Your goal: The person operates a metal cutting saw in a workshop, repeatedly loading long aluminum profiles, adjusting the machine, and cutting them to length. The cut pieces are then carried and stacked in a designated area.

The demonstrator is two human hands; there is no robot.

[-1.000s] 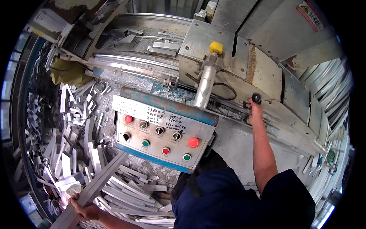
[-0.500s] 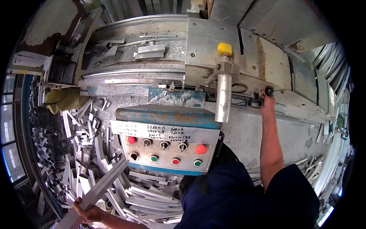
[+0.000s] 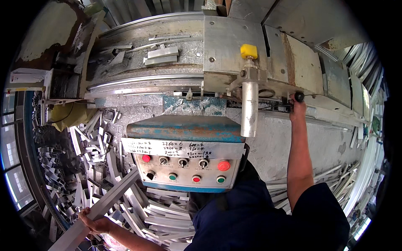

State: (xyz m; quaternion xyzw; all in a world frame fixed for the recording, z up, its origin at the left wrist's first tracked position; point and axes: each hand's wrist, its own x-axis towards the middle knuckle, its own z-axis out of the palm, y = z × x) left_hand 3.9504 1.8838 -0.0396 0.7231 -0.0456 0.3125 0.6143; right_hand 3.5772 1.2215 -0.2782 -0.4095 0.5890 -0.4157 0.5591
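My left hand (image 3: 95, 222) grips a long grey metal profile (image 3: 109, 198) that slants up to the right, low at the left. My right hand (image 3: 296, 109) reaches far forward and is closed on a small black knob (image 3: 299, 96) on the metal machine bed (image 3: 293, 62). In front of me stands a blue and grey control box (image 3: 186, 165) with red and green push buttons and several switches. A metal cylinder (image 3: 249, 108) with a yellow cap (image 3: 248, 51) hangs just left of my right hand.
A heap of short cut metal profiles (image 3: 90, 138) covers the floor at left and under the control box. Loose offcuts (image 3: 161, 54) lie on the machine's upper bed. More long profiles (image 3: 335, 175) lie at the right. A yellow cloth (image 3: 69, 115) sits at left.
The view has swung so the machine and control box sit more level and central. My left hand keeps hold of the profile. My right hand stays on the black knob.
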